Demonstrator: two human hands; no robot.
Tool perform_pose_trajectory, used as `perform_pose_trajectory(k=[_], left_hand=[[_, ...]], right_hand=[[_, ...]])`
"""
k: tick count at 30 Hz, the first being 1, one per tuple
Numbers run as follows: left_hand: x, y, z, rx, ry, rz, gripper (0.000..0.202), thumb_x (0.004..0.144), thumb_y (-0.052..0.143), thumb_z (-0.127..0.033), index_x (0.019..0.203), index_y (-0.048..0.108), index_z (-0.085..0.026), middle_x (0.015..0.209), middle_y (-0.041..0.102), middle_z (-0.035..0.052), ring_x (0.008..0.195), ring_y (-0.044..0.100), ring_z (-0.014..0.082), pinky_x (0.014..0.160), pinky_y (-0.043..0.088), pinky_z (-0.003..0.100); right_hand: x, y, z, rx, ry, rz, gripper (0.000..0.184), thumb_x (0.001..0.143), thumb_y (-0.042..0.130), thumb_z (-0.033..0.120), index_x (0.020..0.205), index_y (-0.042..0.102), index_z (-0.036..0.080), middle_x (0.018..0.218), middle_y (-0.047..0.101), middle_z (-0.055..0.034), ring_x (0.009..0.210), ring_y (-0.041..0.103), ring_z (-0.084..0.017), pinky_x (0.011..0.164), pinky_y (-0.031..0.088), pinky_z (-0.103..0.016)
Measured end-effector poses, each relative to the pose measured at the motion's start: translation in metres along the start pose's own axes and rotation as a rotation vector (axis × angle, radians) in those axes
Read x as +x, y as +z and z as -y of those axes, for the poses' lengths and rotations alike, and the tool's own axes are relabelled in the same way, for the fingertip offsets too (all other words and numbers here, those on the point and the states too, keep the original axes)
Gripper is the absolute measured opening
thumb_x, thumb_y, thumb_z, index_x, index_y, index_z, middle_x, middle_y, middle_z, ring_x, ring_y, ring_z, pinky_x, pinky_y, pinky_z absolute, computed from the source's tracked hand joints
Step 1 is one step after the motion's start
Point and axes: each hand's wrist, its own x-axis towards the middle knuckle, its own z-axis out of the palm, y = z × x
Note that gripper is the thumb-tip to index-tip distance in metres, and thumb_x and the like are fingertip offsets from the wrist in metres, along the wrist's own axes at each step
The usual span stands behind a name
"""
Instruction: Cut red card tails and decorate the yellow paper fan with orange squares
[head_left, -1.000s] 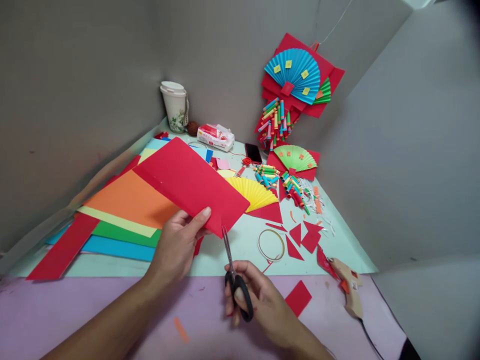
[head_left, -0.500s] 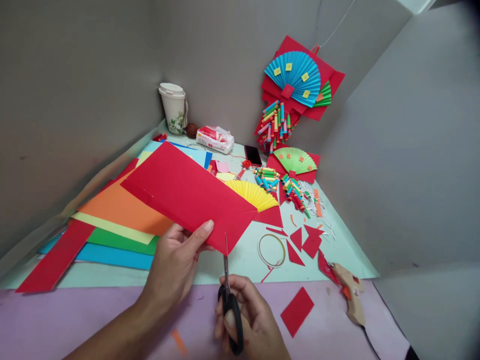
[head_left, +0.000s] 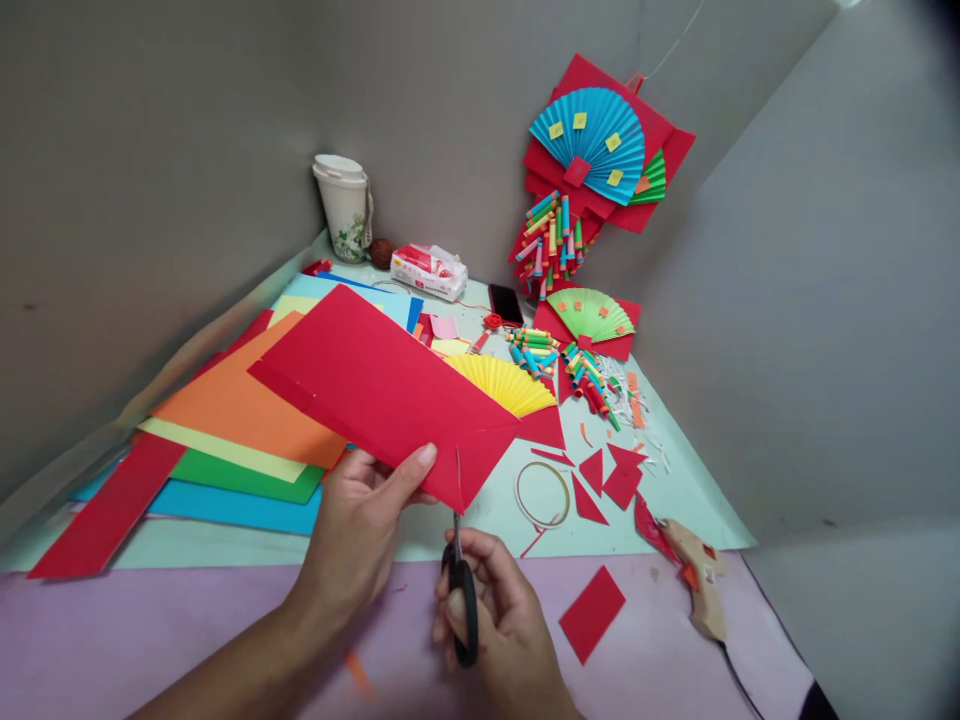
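My left hand (head_left: 367,515) pinches the lower edge of a large sheet of red paper (head_left: 382,385), thumb on top, and holds it tilted above the table. In my right hand (head_left: 499,600) is a pair of black-handled scissors (head_left: 466,610), fingers through the loops. Their blades point up and away from me at the near corner of the red sheet, with one blade lying over its face; the other is mostly hidden. Behind the sheet, a yellow pleated paper fan (head_left: 510,385) rests on red card.
Coloured paper sheets (head_left: 247,390) are stacked at left. A tape roll (head_left: 542,495), red scraps (head_left: 592,615) and a glue gun (head_left: 697,580) lie at right. Farther back are small paper rolls (head_left: 592,380), a phone (head_left: 505,305), tissues (head_left: 429,272) and a lidded cup (head_left: 345,210). A fan decoration (head_left: 589,145) hangs at the wall.
The scissors have moved slightly up and farther over the corner of the red sheet. The left hand keeps its pinch on the sheet. The whole view has shifted a little.
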Motion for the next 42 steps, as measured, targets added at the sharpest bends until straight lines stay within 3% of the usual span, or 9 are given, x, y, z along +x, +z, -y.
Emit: perform_pose_trajectory(k=[6,15,26,30,42], left_hand=[[0.0,-0.001,0.004,-0.025,-0.039,0.056,0.024,0.068,0.084,-0.035,0.08,0.07,-0.019,0.074,0.073,0.0007,0.063,0.064,0.0162,0.063,0.052,0.027],[0.0,0.0,0.008,-0.037,-0.034,0.061,0.025,0.07,0.083,-0.034,0.086,0.072,-0.019,0.082,0.076,0.0028,0.075,0.068,0.019,0.07,0.053,0.028],[-0.001,-0.002,0.014,-0.035,-0.036,0.039,0.025,0.071,0.082,-0.034,0.086,0.07,-0.019,0.083,0.076,0.003,0.075,0.067,0.0177,0.072,0.052,0.029],[0.0,0.0,0.012,-0.046,-0.043,0.046,0.024,0.071,0.082,-0.033,0.084,0.07,-0.018,0.081,0.075,0.003,0.073,0.066,0.0169,0.071,0.052,0.028],[-0.001,-0.001,0.011,-0.046,-0.042,0.064,0.024,0.071,0.082,-0.034,0.085,0.071,-0.019,0.08,0.076,0.0022,0.075,0.067,0.0184,0.072,0.053,0.028]], right_hand=[[0.001,0.006,0.0,0.008,0.003,-0.077,0.058,0.062,0.085,0.056,0.103,0.063,0.02,0.074,0.057,0.003,0.052,0.054,-0.009,0.044,0.042,-0.02],[0.001,0.009,-0.001,0.048,0.003,-0.083,0.063,0.059,0.086,0.059,0.101,0.062,0.02,0.071,0.057,0.0043,0.053,0.054,-0.008,0.047,0.042,-0.02],[0.001,0.007,-0.024,0.089,-0.049,-0.097,0.058,0.069,0.082,0.056,0.108,0.06,0.019,0.068,0.06,0.0033,0.053,0.057,-0.01,0.041,0.038,-0.016],[-0.001,0.005,-0.02,0.053,-0.02,-0.055,0.06,0.07,0.081,0.057,0.11,0.059,0.019,0.07,0.061,0.0027,0.055,0.059,-0.011,0.04,0.04,-0.016],[-0.002,0.014,-0.007,0.029,0.044,-0.157,0.067,0.059,0.085,0.06,0.104,0.059,0.018,0.061,0.055,0.0058,0.048,0.054,-0.01,0.034,0.035,-0.015]])
